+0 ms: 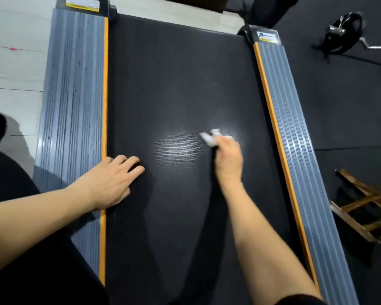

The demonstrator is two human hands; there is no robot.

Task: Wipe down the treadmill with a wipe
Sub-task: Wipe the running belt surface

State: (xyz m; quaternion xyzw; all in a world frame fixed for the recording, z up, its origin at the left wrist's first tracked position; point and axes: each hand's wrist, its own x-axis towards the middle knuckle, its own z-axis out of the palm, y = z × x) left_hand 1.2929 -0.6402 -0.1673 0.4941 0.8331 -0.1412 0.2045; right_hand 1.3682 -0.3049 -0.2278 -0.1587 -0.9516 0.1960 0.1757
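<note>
The right hand [228, 160] is motion-blurred; its fingers curl around a crumpled white wipe [211, 137], whose lower part is hidden in the grip. The wipe sits on the black treadmill belt [176, 84], right of a pale glare patch. The left hand [112, 179] lies flat, fingers straight and spread, on the belt's left edge beside the orange strip [105, 95]. Grey ribbed side rails [73, 91] flank the belt. To the right, on dark floor mats [343, 106], lie a wooden folding frame [365, 208], cut off by the picture's edge, and a curl bar with a black plate [343, 36], blurred. Pale flooring [13, 62] shows at left.
</note>
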